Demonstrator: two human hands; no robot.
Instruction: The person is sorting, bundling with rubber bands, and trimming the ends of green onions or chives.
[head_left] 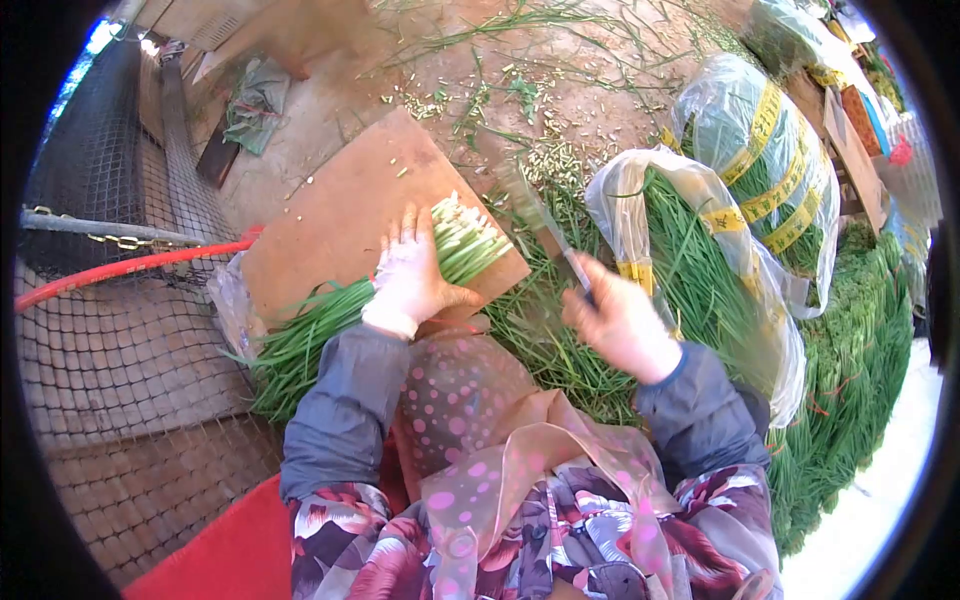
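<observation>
A bundle of green garlic chives [467, 245] lies across a brown cutting board [340, 200], its pale cut ends near the board's right edge. My left hand [415, 270] presses on the bundle, fingers spread over the stalks and thumb along its near side. In my right hand [622, 318] is a knife [548, 225], held by its handle to the right of the board. The blade points up and away, apart from the stalks, and is smeared by motion. Loose green leaves [560, 345] lie below it.
An open plastic bag of chives [690, 260] stands to the right, with a taped full bag [760, 150] behind it. Stacked bundles [840, 400] line the far right. Cut bits [555, 155] litter the ground. Black netting [130, 350] and a red pipe [130, 265] are left.
</observation>
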